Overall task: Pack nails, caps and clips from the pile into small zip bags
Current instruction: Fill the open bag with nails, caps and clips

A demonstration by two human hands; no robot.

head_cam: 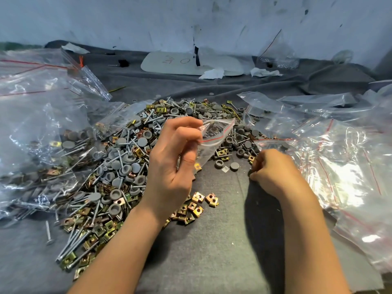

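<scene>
Right now I'm holding a zip bag (214, 134) above the pile (118, 158), which is lying mid-cloth (212, 240) toward the left edge. My left hand (171, 162) is pinching the bag's mouth. My right hand (273, 168) is resting right of the pile, its curled fingers pinching a small dark piece (251, 172) I cannot identify.

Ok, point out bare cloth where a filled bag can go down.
Best patch: grey cloth between left forearm and right forearm, nearer than the loose clips. Another strip lies behind the pile, before the white board. Crowded: filled bags left, empty bags right.
</scene>
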